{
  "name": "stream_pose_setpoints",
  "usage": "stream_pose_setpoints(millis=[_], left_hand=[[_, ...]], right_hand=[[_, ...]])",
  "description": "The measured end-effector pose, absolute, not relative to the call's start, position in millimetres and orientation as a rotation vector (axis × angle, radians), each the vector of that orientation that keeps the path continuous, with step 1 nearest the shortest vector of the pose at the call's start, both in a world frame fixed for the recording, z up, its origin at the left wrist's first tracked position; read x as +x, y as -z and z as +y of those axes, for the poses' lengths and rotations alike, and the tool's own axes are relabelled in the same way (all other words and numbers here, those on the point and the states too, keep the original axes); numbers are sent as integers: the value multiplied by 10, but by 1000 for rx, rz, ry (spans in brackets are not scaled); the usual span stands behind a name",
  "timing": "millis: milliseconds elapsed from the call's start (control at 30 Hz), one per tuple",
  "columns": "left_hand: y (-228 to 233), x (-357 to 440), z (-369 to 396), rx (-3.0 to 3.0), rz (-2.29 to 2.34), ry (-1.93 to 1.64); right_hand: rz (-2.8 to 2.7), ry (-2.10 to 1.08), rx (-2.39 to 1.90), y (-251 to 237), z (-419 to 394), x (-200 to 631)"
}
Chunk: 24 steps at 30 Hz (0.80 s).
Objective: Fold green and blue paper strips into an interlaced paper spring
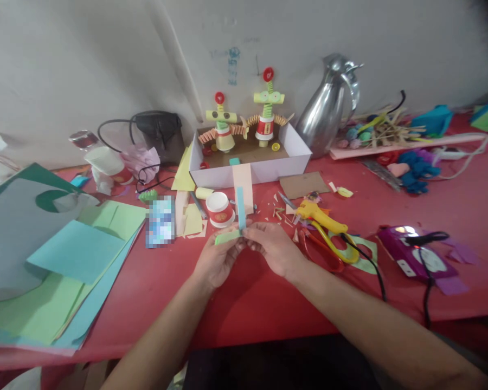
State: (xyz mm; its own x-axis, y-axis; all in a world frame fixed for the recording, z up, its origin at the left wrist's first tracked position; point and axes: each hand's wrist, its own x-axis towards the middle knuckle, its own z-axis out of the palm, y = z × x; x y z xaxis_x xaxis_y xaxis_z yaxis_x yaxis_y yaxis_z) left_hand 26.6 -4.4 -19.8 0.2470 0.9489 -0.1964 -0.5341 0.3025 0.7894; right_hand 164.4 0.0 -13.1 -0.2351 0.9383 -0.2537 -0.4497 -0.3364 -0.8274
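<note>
Your two bare forearms enter from the lower edge and meet over the red table (154, 287). Your left hand (217, 262) pinches a green paper strip (226, 237) between thumb and fingers; the strip lies roughly level, pointing left. Your right hand (273, 248) pinches the lower end of a blue paper strip (241, 208), which stands nearly upright. The two strips meet at a right angle at your fingertips, just above the table near its middle.

Just behind the strips: an overturned paper cup (220, 209) with a red band, and a pale pink card (243, 187) leaning on a white box (250, 157). Inside the box stand two paper robot figures (244, 122). To your right lie a yellow glue gun (321, 216) and red-handled scissors (323, 252), near your right hand. To your left, well apart, lies a stack of coloured paper sheets (65, 265). A steel jug (329, 111) stands behind the box, by the wall.
</note>
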Motion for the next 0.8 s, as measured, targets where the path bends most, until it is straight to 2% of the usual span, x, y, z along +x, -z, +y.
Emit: stream_pose_setpoints(millis=[467, 800], left_hand=[[215, 259, -44, 1414, 1076, -1258], [194, 263, -66, 1464, 1146, -1376]], right_hand=[[-882, -1688, -987, 34, 5, 1724], [-1016, -1717, -812, -75, -35, 1793]])
